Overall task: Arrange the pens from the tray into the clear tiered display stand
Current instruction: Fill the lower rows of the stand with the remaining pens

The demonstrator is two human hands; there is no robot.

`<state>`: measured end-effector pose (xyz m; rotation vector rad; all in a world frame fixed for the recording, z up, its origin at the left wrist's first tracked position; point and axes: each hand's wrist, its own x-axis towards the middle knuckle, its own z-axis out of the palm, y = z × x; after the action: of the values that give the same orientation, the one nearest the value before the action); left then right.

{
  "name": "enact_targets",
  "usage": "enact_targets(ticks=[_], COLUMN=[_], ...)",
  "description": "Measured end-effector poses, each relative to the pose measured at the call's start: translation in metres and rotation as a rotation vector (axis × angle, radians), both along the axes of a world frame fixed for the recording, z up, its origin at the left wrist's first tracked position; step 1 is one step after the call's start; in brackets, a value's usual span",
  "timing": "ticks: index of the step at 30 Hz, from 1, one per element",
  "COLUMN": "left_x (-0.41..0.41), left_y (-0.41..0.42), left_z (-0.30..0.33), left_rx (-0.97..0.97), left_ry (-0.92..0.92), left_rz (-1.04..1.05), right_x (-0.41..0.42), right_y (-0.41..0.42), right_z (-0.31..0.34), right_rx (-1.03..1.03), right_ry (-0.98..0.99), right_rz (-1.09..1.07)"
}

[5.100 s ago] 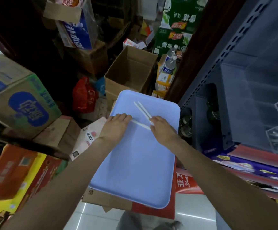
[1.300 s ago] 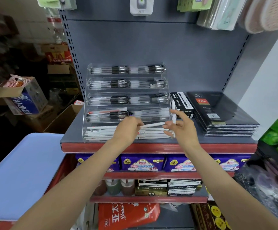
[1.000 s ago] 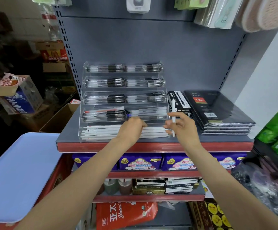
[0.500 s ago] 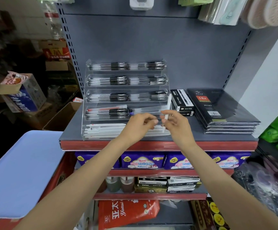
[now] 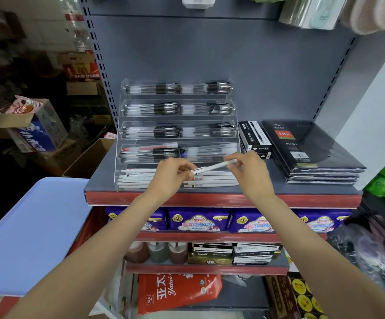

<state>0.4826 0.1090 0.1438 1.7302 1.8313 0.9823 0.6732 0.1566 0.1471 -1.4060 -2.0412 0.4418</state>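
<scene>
A clear tiered display stand [image 5: 177,97] sits on the grey shelf, its upper tiers filled with black-capped pens and its bottom tier holding several white pens [image 5: 212,180]. I hold one white pen [image 5: 212,167] nearly level just in front of the lower tiers. My left hand [image 5: 169,177] pinches its left end and my right hand [image 5: 249,171] pinches its right end. The light blue tray [image 5: 33,231] lies at the lower left with no pens showing on it.
Black pen boxes [image 5: 253,137] and a stack of dark diaries [image 5: 311,153] lie right of the stand on the shelf [image 5: 302,191]. Purple packs fill the shelf below. Cardboard boxes [image 5: 83,157] crowd the floor at the left.
The view swung from the tray up to the shelf. A white pen went into the bottom tier. The pen upright in my right hand has been tipped level, and my left hand now pinches its other end.
</scene>
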Motion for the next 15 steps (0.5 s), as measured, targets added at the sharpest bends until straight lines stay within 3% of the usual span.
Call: enact_targets(ticks=[5, 15], left_x=[-0.006, -0.005], left_y=[0.003, 0.000], left_z=[-0.007, -0.012], left_rx=[-0.020, 0.022], left_ry=[0.136, 0.429], left_rz=[-0.001, -0.071], right_x=[0.004, 0.009], right_y=[-0.001, -0.002], right_z=[-0.006, -0.018], right_rx=[0.003, 0.055], right_ry=[-0.259, -0.508], right_rz=[0.069, 0.074])
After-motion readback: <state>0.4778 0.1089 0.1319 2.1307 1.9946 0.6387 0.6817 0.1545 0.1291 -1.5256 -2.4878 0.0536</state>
